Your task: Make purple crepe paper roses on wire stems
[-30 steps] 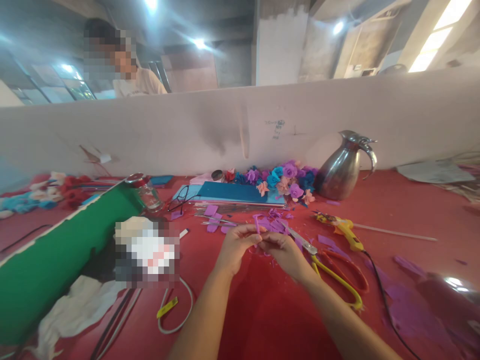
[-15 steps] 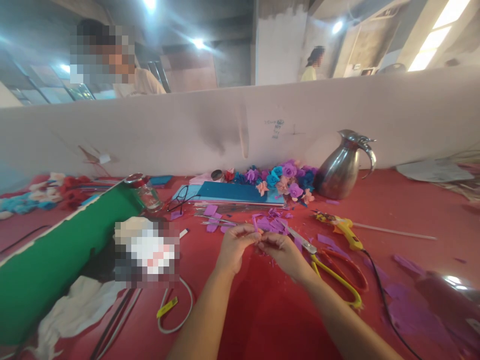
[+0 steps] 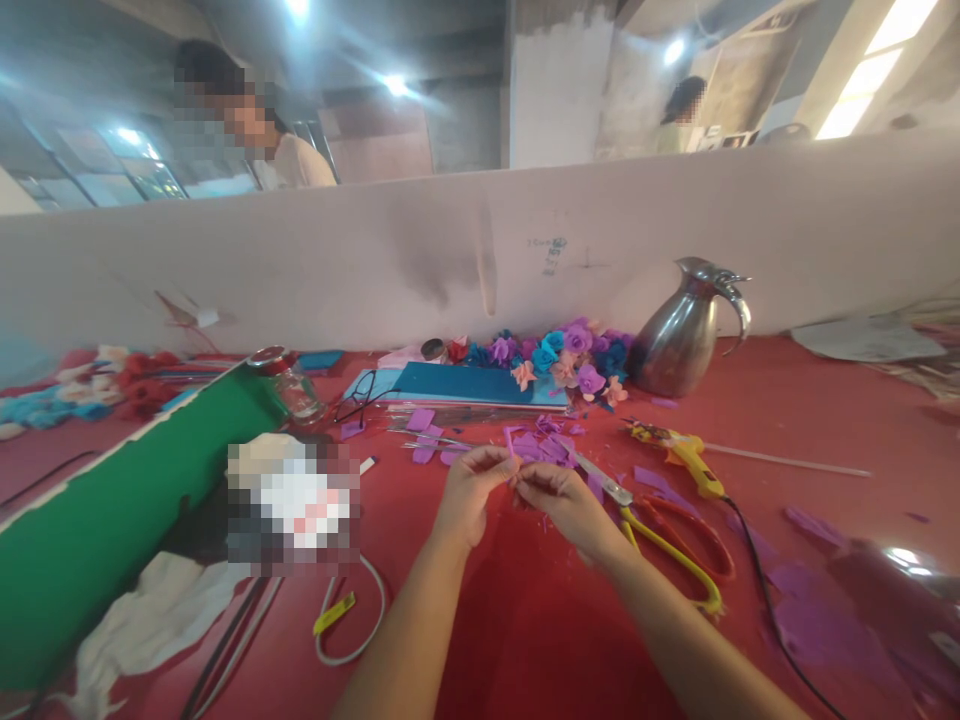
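My left hand (image 3: 480,490) and my right hand (image 3: 559,500) meet fingertip to fingertip over the red table (image 3: 555,640). Pinched in the left fingers is a narrow purple paper strip (image 3: 509,442), its upper end poking out above them. The right fingertips are closed against the same spot; the strip's lower part is hidden by the fingers. Just behind the hands lie cut purple paper pieces (image 3: 529,448). Scissors (image 3: 675,545) with one yellow and one red handle rest right of my right hand, blades pointing toward the paper.
A yellow glue gun (image 3: 694,465) with a black cord lies at the right. Behind are paper flowers (image 3: 577,350), a steel jug (image 3: 679,335) and a blue folder (image 3: 465,383). A glass jar (image 3: 296,390) and a green board (image 3: 142,510) stand left. Two people are beyond the partition (image 3: 337,260).
My hands stay nearly in place, with only a slight shift of the fingers around the strip. Beyond the partition, both people have moved to the right.
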A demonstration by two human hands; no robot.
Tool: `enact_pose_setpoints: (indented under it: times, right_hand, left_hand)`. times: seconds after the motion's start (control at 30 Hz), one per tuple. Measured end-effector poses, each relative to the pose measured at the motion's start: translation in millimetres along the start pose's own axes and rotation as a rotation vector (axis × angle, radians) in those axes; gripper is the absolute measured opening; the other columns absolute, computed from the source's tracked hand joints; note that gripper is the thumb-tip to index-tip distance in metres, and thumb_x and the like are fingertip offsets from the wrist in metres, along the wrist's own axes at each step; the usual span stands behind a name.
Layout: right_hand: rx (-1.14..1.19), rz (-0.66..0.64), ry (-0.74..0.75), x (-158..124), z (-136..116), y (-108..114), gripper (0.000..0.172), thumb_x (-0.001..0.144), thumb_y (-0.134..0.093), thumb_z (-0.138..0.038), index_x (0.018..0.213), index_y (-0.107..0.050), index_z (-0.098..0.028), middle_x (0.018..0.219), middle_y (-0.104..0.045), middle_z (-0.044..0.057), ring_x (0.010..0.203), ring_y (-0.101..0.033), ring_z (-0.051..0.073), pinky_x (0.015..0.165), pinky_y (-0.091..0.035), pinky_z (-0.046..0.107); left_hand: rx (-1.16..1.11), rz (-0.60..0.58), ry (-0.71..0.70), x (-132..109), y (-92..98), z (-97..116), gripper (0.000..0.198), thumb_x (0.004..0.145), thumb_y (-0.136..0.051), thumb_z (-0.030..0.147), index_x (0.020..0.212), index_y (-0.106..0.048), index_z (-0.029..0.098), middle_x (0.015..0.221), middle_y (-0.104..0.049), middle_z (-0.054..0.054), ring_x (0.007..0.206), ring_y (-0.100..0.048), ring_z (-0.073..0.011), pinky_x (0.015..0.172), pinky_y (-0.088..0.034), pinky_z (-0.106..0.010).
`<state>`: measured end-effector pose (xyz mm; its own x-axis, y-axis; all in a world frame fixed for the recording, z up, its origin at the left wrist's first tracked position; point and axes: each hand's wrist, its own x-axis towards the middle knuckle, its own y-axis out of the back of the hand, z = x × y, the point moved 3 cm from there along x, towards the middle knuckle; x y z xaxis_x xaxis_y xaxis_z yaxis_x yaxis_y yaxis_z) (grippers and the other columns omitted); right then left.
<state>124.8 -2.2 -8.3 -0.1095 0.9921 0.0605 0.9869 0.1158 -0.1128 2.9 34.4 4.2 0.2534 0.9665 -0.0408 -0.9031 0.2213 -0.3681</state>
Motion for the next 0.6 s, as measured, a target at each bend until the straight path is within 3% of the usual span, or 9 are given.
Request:
enact_pose_setpoints:
  times: [0.17,0.33,0.6]
  right_hand:
    - [0.029,0.003,-0.011,-0.4,-2.5,1.0,0.026,0.073,-0.064,-0.044,0.077,-0.064,-0.018,0.064,-0.060,-0.001,0.063,-0.054,0.013,0.067,-0.042,0.028]
    - [-0.003,0.004,-0.003,0.0,-3.3,0.5,0.027,0.073,-0.065,-0.044,0.077,-0.064,-0.018,0.065,-0.060,0.000,0.064,-0.055,0.013,0.067,-0.043,0.029]
    - [-0.094,0.051,0.083,2.2,-0.6,1.9,0.027,0.075,-0.062,-0.045,0.068,-0.063,-0.019,0.067,-0.062,0.001,0.068,-0.057,0.016,0.071,-0.045,0.030]
  left_hand:
    - [-0.013,-0.093,0.045,0.4,-2.1,-3.3,0.024,0.065,-0.074,0.037,0.073,-0.072,0.015,0.058,-0.058,0.000,0.053,-0.045,-0.0092,0.055,-0.037,-0.023]
    - [0.043,-0.033,-0.028,-0.1,0.3,0.1,0.014,0.061,-0.076,0.026,0.066,-0.071,0.014,0.064,-0.063,-0.001,0.061,-0.052,-0.0113,0.063,-0.041,-0.024]
    - [0.192,-0.075,-0.146,-2.8,-5.7,7.8,0.006,0.065,-0.071,0.023,0.064,-0.071,0.017,0.072,-0.068,-0.003,0.073,-0.059,-0.0172,0.073,-0.045,-0.028]
